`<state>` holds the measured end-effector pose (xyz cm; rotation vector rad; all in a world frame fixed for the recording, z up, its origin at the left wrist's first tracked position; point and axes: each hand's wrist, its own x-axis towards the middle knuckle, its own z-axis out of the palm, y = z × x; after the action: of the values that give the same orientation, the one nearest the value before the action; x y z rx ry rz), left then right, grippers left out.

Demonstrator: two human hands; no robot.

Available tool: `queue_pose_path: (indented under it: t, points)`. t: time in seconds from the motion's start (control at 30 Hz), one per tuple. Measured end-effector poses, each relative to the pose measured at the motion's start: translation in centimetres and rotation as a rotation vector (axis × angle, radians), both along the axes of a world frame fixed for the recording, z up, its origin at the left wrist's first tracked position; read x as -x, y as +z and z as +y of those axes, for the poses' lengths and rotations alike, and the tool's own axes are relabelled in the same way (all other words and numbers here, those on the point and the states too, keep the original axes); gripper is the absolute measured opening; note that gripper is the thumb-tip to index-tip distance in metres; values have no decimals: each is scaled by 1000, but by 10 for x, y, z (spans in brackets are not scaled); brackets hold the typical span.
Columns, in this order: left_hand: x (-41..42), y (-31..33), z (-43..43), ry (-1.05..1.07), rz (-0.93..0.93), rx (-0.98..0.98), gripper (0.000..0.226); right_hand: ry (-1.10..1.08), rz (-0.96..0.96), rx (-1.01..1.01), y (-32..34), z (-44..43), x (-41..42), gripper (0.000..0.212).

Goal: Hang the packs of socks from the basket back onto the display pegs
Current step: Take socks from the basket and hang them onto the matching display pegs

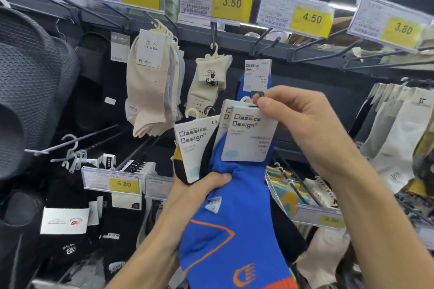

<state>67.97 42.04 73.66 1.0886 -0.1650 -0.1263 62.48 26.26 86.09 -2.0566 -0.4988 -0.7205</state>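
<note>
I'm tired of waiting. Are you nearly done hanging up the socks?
Done: one blue sock pack with a white card hangs on a peg. In hand: the left hand grips a bundle of blue and black packs, and the right hand pinches the top of the front pack. Left: those held packs; the basket is out of view.

Bright overhead light, blurred warped edges

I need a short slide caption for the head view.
Left hand grips blue sock packs; right hand pinches the front pack at its top.
</note>
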Motion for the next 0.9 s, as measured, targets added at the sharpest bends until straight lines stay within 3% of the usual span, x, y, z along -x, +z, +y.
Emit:
queue_pose_path:
  t: [0.17, 0.27, 0.57, 0.8, 0.9]
  points:
    - [-3, 0, 2, -15, -51, 2, 70, 41, 23, 139, 21, -3, 0, 8]
    - [-5, 0, 2, -35, -86, 23, 65, 44, 98, 236, 28, -2, -1, 11]
    - [-5, 4, 3, -73, -134, -21, 108, -42, 44, 224, 30, 4, -11, 9]
    - [-11, 2, 5, -164, -73, -65, 94, -53, 80, 182, 26, 7, -11, 10]
    - [-12, 3, -3, -211, -14, 15, 90, -61, 108, 121, 24, 7, -13, 13]
